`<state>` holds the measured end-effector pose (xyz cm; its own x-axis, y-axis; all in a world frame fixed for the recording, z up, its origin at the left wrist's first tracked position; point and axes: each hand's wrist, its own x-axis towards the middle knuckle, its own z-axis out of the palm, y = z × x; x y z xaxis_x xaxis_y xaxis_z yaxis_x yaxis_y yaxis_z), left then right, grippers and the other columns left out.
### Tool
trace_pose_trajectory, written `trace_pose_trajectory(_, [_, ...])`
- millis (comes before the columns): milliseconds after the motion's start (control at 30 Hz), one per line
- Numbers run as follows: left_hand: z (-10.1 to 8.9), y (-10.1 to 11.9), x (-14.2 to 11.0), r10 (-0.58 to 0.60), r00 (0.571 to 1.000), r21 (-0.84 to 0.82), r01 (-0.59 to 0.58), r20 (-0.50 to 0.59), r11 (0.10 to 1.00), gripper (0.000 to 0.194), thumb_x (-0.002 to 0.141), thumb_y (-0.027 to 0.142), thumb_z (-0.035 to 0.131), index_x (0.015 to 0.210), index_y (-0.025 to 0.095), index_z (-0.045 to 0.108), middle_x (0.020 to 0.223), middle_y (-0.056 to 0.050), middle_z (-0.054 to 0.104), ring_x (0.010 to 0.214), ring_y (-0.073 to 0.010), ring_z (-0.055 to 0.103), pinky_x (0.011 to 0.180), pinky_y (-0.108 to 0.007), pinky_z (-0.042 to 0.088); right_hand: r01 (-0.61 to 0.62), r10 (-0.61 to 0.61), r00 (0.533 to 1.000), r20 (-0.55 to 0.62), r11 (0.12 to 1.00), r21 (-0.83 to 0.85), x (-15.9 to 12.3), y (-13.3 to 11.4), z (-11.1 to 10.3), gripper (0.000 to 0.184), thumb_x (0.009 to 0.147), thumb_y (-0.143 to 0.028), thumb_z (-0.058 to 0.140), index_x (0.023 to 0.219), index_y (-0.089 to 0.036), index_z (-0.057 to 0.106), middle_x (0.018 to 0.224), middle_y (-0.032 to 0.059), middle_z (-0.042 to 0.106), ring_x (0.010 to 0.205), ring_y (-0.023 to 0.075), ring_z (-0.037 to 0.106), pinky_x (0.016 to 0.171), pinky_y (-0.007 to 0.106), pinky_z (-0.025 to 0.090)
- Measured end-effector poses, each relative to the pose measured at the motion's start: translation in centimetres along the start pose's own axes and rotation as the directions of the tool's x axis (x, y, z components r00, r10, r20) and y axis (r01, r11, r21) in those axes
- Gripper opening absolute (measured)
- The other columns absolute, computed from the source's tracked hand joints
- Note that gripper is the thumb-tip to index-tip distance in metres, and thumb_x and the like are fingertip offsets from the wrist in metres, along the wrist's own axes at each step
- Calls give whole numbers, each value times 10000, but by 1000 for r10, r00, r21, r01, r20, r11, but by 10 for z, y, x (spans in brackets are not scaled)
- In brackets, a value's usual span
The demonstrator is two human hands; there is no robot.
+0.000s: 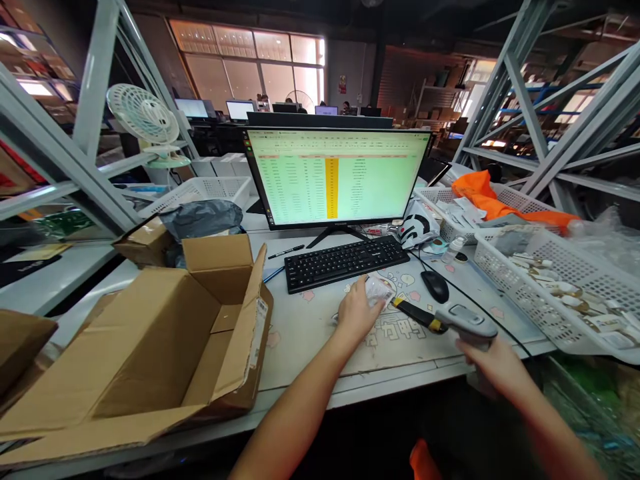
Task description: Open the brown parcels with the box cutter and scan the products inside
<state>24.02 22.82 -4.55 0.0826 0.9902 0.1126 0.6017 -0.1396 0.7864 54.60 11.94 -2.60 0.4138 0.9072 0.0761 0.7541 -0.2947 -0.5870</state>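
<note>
Below the keyboard (347, 262), left hand (356, 311) pins a clear packet (379, 291); right hand (493, 363) grips the scanner (463, 321).

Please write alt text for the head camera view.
A person's right hand points a barcode scanner at a small clear packet held by the left hand on a desk, before a keyboard and monitor.

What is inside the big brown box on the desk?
The cardboard box lies open on its side. The part showing holds nothing; its far corner is hidden behind a flap.
</note>
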Motion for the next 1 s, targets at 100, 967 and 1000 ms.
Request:
trace_pose_trajectory(100, [-11,2,-2,-48,994,-42,53,103,998,778,858,535,681,1521,224,419,1417,-125,613,1271,-342,600,1013,-400,497,-132,131,991,-33,991,-31,50,23,-25,561,619,-648,733,898,-162,709,780,134,722,837,364,698,779,438,562])
trace_pose_trajectory(967, [0,-4,-1,-127,905,268,15,407,963,645,837,547,632,1368,184,591,1241,-156,707,1154,-364,667,921,-406,539,498,-470,859,202,682,-535,170,-179,158,402,1018,-379,540,1221,-76,708,1445,234,514,1388,391,377,1134,533,341])
trace_pose_trajectory(1000, [1,-4,-1,-128,904,270,14,409,963,640,839,542,633,1367,184,592,1241,-155,707,1150,-363,669,920,-409,541,497,-474,859,194,680,-540,171,-181,162,416,1023,-385,527,1222,-65,703,1468,242,491,1409,399,345,1146,550,318])
